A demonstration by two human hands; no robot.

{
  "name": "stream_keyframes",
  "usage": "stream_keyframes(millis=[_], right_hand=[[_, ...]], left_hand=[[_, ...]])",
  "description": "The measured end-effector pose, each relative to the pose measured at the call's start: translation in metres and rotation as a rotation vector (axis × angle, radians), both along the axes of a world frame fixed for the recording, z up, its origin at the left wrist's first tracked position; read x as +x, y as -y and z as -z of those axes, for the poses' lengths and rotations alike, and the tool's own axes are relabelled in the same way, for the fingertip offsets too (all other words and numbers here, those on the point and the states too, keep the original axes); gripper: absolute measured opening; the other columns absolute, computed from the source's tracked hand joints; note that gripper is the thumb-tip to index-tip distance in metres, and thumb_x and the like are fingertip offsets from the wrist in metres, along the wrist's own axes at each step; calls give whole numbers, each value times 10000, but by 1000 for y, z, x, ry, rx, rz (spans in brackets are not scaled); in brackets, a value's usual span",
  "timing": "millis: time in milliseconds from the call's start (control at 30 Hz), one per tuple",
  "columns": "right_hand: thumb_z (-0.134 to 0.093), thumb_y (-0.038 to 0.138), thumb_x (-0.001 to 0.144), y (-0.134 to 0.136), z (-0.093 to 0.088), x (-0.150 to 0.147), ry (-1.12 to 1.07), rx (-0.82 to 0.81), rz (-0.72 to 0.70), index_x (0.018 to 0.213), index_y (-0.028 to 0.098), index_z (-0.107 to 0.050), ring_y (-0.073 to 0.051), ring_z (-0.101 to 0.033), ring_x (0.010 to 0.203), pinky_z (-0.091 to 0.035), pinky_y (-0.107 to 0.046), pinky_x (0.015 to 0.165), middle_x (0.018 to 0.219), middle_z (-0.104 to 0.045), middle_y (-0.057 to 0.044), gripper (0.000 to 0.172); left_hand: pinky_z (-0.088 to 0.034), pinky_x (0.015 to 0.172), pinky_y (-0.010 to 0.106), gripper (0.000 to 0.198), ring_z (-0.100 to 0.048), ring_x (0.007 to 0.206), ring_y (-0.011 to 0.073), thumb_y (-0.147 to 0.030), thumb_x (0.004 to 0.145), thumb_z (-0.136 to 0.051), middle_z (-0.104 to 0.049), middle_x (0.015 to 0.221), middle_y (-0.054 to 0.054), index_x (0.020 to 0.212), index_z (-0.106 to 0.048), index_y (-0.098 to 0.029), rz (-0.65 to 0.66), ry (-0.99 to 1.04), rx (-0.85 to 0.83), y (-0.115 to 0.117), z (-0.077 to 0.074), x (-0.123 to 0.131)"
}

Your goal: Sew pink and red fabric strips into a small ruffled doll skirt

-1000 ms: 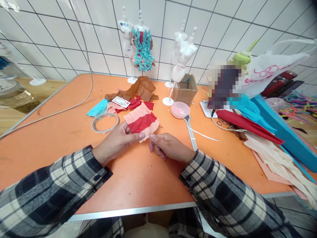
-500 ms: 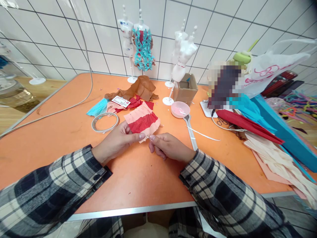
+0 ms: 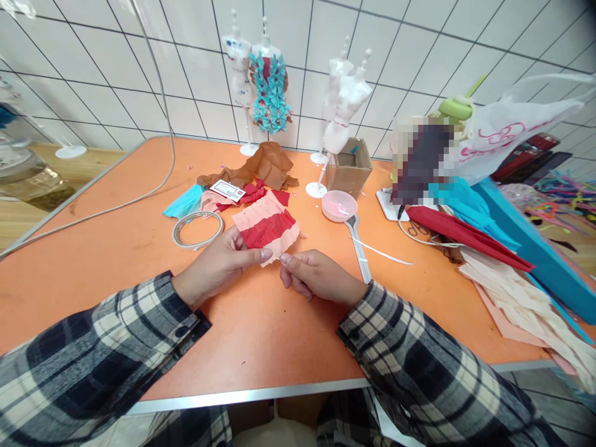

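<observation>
Left hand (image 3: pixel 218 267) pinches the near edge of a striped crepe piece (image 3: pixel 267 226), pink and red bands, thumb on top and fingers under. The rest of the piece lies flat on the orange worktop (image 3: pixel 116 261), between the tape ring (image 3: pixel 198 230) and the pink dish (image 3: pixel 339 206). Right hand (image 3: pixel 316 276) rests on the worktop just beside that same edge, fingers curled, thumb and forefinger tip pressed together. Whether something thin sits in that pinch is too small to tell. Step in hand, by my reading: fine work along the near hem, left hand steadying. The next move calls for a light, close grip at the edge, since crepe tears and creases easily, with the left hand keeping the piece from sliding.
</observation>
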State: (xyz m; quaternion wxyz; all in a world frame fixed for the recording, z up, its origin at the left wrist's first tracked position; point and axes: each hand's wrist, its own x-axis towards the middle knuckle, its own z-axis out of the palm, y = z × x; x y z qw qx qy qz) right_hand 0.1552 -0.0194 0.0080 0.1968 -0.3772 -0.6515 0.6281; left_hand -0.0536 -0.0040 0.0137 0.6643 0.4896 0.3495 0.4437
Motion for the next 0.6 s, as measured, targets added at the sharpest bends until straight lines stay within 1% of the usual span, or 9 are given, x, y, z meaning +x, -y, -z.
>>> stream_keyframes(millis=[133, 267, 400, 467, 600], right_hand=[[-340, 623, 1054, 0, 1, 0, -2, -13, 13, 750, 185, -567, -91, -421, 422, -387, -228, 520, 456, -466, 65, 579], [-342, 639, 1048, 0, 1, 0, 0, -18, 12, 757, 187, -562, -92, -425, 423, -389, -226, 519, 459, -472, 64, 581], [-342, 612, 1056, 0, -1, -1, -10, -16, 8, 751, 188, -557, -90, -427, 422, -386, -222, 512, 457, -473, 64, 565], [-343, 607, 1058, 0, -2, -1, -4, -28, 15, 753, 188, -556, -91, -431, 423, -381, -219, 504, 458, -474, 63, 559], [-350, 601, 1059, 0, -2, -2, -5, -49, 38, 761, 188, -553, -91, -429, 420, -369, -216, 489, 459, -474, 65, 548]], left_hand=[[-571, 938, 392, 473, -717, 1117, 310, -271, 684, -941, -788, 1194, 67, 1121, -761, -250, -17, -5, 12, 0, -1, 1], [-572, 884, 381, 446, -726, 1004, 282, -281, 693, -935, -803, 1083, 54, 1103, -762, -251, -24, -14, 22, 0, 1, 1], [-568, 842, 355, 417, -716, 908, 239, -282, 707, -929, -798, 1001, 37, 1085, -756, -245, -12, -19, 24, 1, 2, 2], [-568, 841, 354, 436, -713, 908, 237, -285, 707, -930, -792, 1005, 43, 1098, -745, -235, -38, -27, 25, 1, 1, 2], [-568, 876, 363, 487, -716, 969, 258, -289, 702, -934, -785, 1038, 64, 1136, -727, -207, -85, -61, 53, 3, 1, 3]])
